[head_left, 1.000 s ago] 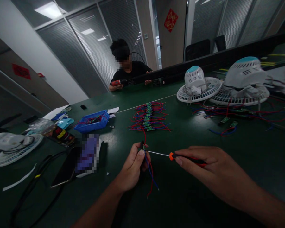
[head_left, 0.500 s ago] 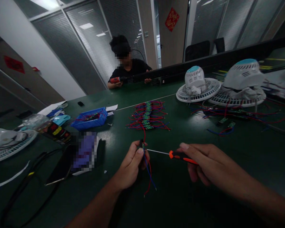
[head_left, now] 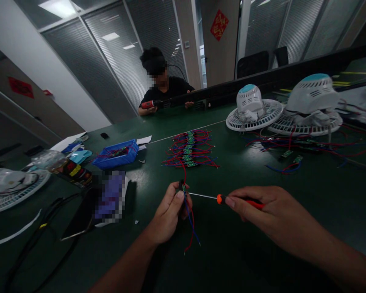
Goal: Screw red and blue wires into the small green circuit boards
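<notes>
My left hand (head_left: 170, 211) pinches a small circuit board (head_left: 183, 188) with red and blue wires (head_left: 191, 228) hanging below it, just above the green table (head_left: 232, 252). In my right hand (head_left: 262, 209) I grip an orange-handled screwdriver (head_left: 228, 199); its thin metal shaft points left and its tip meets the board. A pile of similar green boards with red and blue wires (head_left: 190, 149) lies on the table just beyond my hands.
Two white fan assemblies (head_left: 254, 108) (head_left: 312, 106) with loose wires lie at the right. A blue tray (head_left: 116, 154), packets and another fan part (head_left: 12, 183) sit at the left, with a phone (head_left: 79, 219) nearby. A person (head_left: 161, 87) works across the table.
My right hand's fingers have shifted on the screwdriver handle, closing back around it. The left hand and board stay in place.
</notes>
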Demonstrator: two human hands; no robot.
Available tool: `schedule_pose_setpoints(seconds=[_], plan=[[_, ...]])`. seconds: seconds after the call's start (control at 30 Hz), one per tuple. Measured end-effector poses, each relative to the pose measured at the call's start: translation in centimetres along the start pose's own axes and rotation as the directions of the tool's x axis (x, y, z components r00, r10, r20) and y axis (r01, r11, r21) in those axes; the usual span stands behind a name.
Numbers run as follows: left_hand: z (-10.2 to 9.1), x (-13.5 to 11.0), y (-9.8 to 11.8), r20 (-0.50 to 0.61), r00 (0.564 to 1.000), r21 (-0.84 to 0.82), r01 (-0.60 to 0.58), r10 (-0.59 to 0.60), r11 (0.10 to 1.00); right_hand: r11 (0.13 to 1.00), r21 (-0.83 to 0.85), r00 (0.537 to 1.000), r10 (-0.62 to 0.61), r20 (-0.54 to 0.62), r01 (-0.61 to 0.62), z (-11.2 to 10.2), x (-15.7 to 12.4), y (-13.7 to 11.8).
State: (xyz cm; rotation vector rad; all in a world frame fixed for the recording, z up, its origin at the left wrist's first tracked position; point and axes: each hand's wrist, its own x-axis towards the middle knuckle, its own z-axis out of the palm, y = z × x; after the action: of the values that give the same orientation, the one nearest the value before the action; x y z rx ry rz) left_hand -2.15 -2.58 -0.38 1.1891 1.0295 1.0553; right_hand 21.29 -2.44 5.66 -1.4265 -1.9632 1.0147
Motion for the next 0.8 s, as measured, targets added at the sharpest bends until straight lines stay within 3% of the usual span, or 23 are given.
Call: schedule_pose_setpoints(seconds=[0.2, 0.43, 0.53, 0.63, 0.8], plan=[[0.1, 0.0, -0.1, -0.001, 1.0, -0.019, 0.008, -0.008, 1.0, 0.998, 0.045, 0.998, -0.033, -0.046, 0.035, 0.1, -0.3, 0.1], [0.0, 0.1, -0.1, 0.011, 1.0, -0.015, 0.004, -0.004, 1.0, 0.99, -0.047, 0.986, -0.138, -0.096, 0.134, 0.1, -0.2, 0.1], [0.2, 0.1, 0.1, -0.001, 1.0, -0.016, -0.002, 0.002, 1.0, 0.999, 0.018, 0.985, -0.046, -0.167, 0.05, 0.4, -0.4, 0.0], [0.5, 0.1, 0.3, 0.002, 1.0, -0.003, -0.007, 0.007, 1.0, 0.977, 0.211, 0.969, 0.09, -0.229, -0.041, 0.9, -0.6, 0.3], [0.5, 0.1, 0.3, 0.007, 1.0, 0.01, -0.02, 0.02, 1.0, 0.873, 0.476, 0.978, 0.179, -0.111, -0.105, 1.1, -0.7, 1.2]])
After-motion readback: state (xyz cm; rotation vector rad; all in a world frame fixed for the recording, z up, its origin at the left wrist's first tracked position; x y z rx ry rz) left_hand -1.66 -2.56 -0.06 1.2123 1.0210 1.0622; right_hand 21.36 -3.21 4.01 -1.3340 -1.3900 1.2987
